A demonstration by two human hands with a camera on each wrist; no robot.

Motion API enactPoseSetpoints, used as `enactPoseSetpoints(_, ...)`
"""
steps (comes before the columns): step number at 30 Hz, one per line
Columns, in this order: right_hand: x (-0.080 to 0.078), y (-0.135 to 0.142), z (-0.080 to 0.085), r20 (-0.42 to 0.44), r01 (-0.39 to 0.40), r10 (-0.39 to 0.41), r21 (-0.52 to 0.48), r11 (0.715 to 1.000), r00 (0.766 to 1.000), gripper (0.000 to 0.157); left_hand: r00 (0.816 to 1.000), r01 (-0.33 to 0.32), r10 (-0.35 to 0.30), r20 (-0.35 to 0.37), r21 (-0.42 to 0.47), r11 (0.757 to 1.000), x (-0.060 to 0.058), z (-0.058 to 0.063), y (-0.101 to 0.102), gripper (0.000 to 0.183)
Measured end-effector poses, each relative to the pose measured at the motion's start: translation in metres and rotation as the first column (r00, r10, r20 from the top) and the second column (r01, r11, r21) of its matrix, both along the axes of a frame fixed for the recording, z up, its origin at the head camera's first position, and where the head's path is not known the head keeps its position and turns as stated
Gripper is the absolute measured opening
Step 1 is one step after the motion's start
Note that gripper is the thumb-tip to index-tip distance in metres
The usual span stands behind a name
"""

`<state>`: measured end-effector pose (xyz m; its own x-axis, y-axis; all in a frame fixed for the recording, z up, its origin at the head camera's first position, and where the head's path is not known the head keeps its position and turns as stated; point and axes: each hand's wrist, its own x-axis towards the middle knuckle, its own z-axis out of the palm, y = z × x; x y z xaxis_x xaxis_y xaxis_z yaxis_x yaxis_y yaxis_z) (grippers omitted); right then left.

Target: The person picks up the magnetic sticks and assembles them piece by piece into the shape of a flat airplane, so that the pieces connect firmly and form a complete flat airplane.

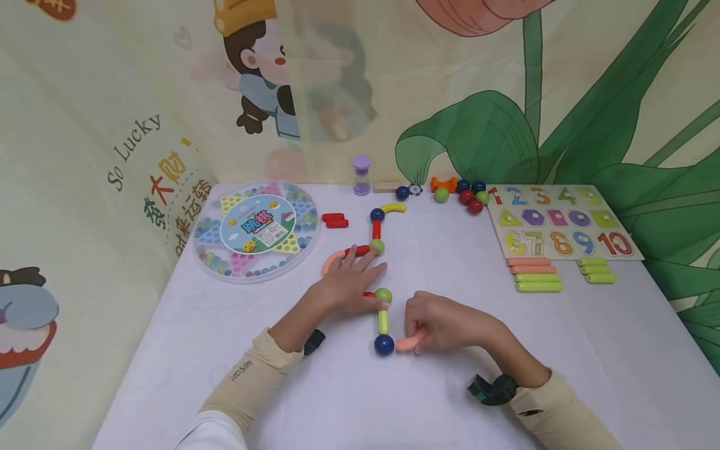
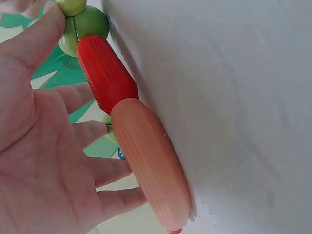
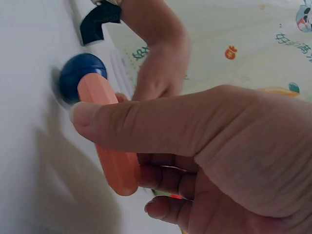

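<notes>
My right hand (image 1: 447,320) pinches a curved salmon rod (image 1: 409,341) between thumb and fingers. One end of the rod is right at a dark blue ball (image 1: 384,345); they overlap in the right wrist view. A straight lime rod (image 1: 384,322) joins that ball to a green ball (image 1: 384,295). My left hand (image 1: 351,287) spreads over the chain, fingers straight, its thumb touching the lime rod by the green ball. In the left wrist view a red rod (image 2: 107,73) runs from the green ball to another salmon rod (image 2: 151,161), partly hidden from the head view by the hand.
Farther back, another chain has a blue ball (image 1: 377,215), a yellow curved rod (image 1: 395,207) and a red rod (image 1: 376,230). A round marble game (image 1: 255,275) lies left, a number board (image 1: 562,219) right, with loose rods (image 1: 538,287) before it. A purple sandglass (image 1: 362,175) stands behind.
</notes>
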<state>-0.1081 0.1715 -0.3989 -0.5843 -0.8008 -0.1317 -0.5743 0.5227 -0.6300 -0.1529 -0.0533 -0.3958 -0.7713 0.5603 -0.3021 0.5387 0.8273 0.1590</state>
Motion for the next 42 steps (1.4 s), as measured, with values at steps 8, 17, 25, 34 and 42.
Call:
enactPoseSetpoints(8,0.008,-0.009,-0.005,0.03,-0.027,0.027,0.001,1.0,0.999,0.018,1.0,-0.006,0.006,0.013,-0.002,1.0,0.0,0.002,0.001,0.083)
enactPoseSetpoints(17,0.015,-0.02,-0.017,-0.068,-0.025,0.025,-0.007,1.0,0.997,0.023,1.0,-0.006,0.005,0.029,0.025,1.0,0.0,0.003,0.0,0.083)
enactPoseSetpoints(25,0.016,-0.022,-0.021,-0.153,0.003,0.005,0.049,0.999,0.988,0.029,0.999,-0.022,0.021,0.032,0.038,0.999,0.0,0.003,0.0,0.084)
enactPoseSetpoints(34,0.015,-0.021,-0.021,-0.146,-0.018,0.018,0.004,1.0,0.989,0.023,0.999,-0.031,0.03,0.021,0.048,0.998,0.0,0.004,0.001,0.086)
enactPoseSetpoints(42,0.011,-0.015,-0.014,-0.048,-0.032,0.034,0.041,0.999,0.998,0.018,0.999,-0.038,0.036,0.03,0.065,0.997,0.0,0.003,0.001,0.085)
